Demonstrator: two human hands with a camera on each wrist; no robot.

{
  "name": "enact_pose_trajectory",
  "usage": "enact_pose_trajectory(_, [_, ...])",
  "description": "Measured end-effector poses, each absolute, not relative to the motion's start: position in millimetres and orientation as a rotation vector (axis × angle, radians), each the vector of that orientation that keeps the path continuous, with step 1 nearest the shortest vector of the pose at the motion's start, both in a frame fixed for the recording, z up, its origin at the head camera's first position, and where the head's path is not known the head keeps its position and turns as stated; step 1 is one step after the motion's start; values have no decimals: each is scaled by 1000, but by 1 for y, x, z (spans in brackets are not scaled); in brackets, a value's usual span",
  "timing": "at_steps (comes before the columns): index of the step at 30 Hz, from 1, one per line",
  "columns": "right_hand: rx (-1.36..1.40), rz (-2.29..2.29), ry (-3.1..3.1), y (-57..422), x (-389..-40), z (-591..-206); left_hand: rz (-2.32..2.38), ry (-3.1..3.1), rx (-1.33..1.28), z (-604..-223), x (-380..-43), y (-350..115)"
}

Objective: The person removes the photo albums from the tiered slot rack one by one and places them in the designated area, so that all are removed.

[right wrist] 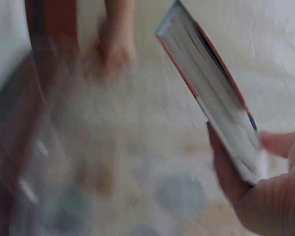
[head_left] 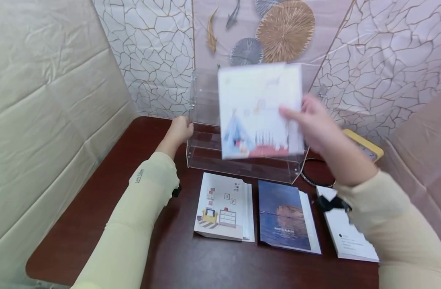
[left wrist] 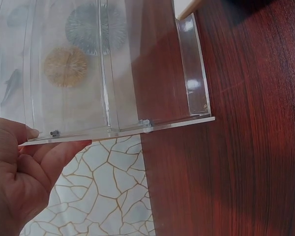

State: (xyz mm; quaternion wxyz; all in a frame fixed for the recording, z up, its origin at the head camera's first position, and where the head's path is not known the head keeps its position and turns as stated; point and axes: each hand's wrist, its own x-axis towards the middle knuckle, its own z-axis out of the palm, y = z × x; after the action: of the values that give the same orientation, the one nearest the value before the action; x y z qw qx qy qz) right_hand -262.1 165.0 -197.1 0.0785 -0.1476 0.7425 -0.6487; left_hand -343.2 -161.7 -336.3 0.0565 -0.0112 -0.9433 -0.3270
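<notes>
My right hand [head_left: 316, 122] grips a white photo album [head_left: 254, 90] by its right edge, with the thumb across the cover, which shows a blue tent drawing. The album is held up in front of a clear acrylic tiered rack [head_left: 240, 171] and hides much of it. In the right wrist view the album [right wrist: 206, 81] appears edge-on between thumb and fingers. My left hand [head_left: 179, 129] holds the rack's left side. Seen from the left wrist, the thumb and fingers of that hand [left wrist: 27, 172] pinch the edge of the clear side panel [left wrist: 162, 124].
In front of the rack lie a white album with a furniture drawing [head_left: 220, 206], a blue photo album [head_left: 285, 216] and a white book [head_left: 352, 237]. A black ring-shaped cord [head_left: 314, 180] and a yellow-framed object [head_left: 363, 144] sit right of the rack. Patterned cloth walls surround the brown table [head_left: 108, 192].
</notes>
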Motion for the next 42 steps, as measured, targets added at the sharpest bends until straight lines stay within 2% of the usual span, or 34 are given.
enact_pose_trajectory(7, [-229, -1497, 2086, 113, -241, -283, -994, -2908, 5, -335, -348, -163])
enact_pose_trajectory(13, [-184, -1303, 2094, 68, -245, -324, -1020, -2914, 75, -338, -348, -159])
enact_pose_trajectory(21, [-280, -1247, 2056, 18, -247, -351, -1004, -2922, 51, -338, -348, -158])
enact_pose_trajectory(34, [81, -1356, 2227, -38, -217, -389, -1038, -2928, 29, -334, -345, -159])
enact_pose_trajectory(42, [13, -1421, 2325, -52, -199, -395, -1042, -2935, 27, -330, -344, -160])
